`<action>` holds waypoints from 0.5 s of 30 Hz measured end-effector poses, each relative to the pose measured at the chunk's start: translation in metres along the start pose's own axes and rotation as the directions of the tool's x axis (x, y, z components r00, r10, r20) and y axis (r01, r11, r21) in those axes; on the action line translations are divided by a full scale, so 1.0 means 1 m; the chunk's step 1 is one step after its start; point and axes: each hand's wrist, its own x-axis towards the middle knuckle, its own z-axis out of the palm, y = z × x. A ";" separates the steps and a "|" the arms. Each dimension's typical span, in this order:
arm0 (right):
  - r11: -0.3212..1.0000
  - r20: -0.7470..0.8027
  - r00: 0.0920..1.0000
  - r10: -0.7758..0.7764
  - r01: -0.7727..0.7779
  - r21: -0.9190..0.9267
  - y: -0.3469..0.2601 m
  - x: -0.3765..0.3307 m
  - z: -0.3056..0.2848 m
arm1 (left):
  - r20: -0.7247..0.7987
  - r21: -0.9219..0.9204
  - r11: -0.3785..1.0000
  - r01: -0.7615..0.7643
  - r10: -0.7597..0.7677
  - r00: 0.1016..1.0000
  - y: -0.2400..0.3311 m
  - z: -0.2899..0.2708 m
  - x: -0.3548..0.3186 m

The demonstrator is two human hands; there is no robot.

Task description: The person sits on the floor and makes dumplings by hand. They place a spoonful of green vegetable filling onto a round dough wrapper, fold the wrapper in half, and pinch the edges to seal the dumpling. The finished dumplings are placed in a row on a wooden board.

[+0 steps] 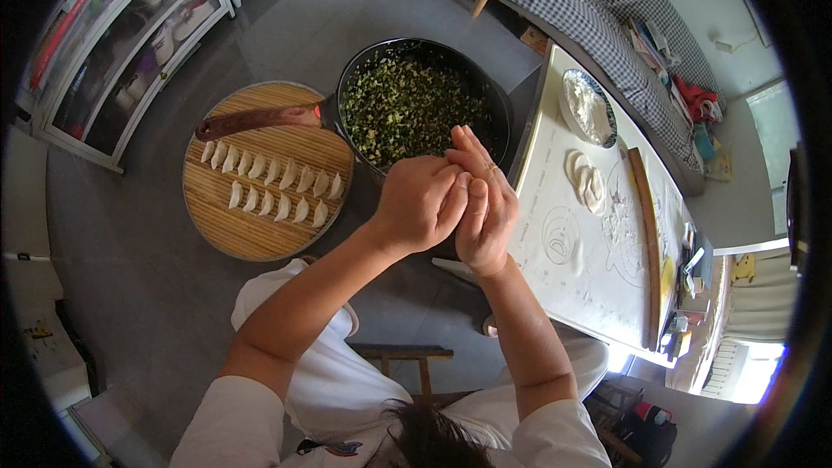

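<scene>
1. Left hand [422, 201]: fingers curled against the right hand [487, 208], whose fingers are partly straight; I cannot tell what they grip.
2. Pan [497, 117]: between the board's [260, 239] right edge and the table's [542, 175] left edge, near both hands.
3. Handle [260, 120]: long axis crosswise, pointing left toward the board's left edge.

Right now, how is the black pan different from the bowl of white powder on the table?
The black pan looks much bigger than the bowl. The pan has a long wooden handle, but no handle shows on the bowl. The pan holds chopped green filling, while the bowl holds white, floury powder. Both are round and open on top.
</scene>
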 end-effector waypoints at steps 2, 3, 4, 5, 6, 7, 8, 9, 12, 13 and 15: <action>1.000 0.027 1.000 0.003 -0.003 -0.020 0.004 0.001 -0.003 | 0.002 -0.047 0.999 0.027 -0.027 1.000 0.000 0.003 0.003; 1.000 0.041 0.999 0.008 -0.007 -0.022 0.006 0.001 -0.002 | 0.008 -0.087 0.994 0.071 -0.071 0.997 -0.002 0.004 0.004; 0.994 0.050 0.998 -0.024 0.029 -0.105 0.006 0.003 -0.003 | 0.015 -0.127 0.985 0.114 -0.114 0.993 -0.003 0.005 0.004; 0.980 0.061 0.997 -0.055 0.066 -0.187 0.006 0.007 -0.007 | 0.012 -0.301 0.938 0.174 -0.179 0.984 -0.003 0.012 0.002; 0.959 0.073 0.994 -0.087 0.103 -0.264 0.007 0.009 -0.011 | 0.170 -0.514 0.776 0.367 -0.327 0.930 -0.002 0.010 0.003; 0.964 0.104 0.994 -0.036 0.062 -0.257 0.010 0.008 -0.015 | 0.353 -0.653 0.532 0.539 -0.416 0.838 0.001 0.006 0.006; 0.958 0.090 0.996 -0.009 0.034 -0.286 0.010 0.010 -0.015 | 0.541 -0.704 0.233 0.671 -0.435 0.720 0.004 0.001 0.009; 0.948 0.078 0.997 0.020 0.006 -0.317 0.008 0.012 -0.016 | 0.609 -0.656 0.187 0.731 -0.440 0.660 0.006 -0.003 0.013; 0.973 0.125 0.988 0.095 -0.066 -0.220 0.007 0.014 -0.021 | 0.678 -0.650 -0.020 0.760 -0.468 0.567 -0.007 -0.002 0.007; 0.977 0.187 0.977 0.101 -0.062 -0.204 0.009 0.013 -0.024 | 0.680 -0.639 0.027 0.768 -0.447 0.581 -0.010 -0.002 0.005; 0.983 0.209 0.962 0.176 -0.161 -0.085 0.003 0.013 -0.025 | 0.671 -0.609 0.152 0.779 -0.425 0.608 -0.010 -0.003 0.005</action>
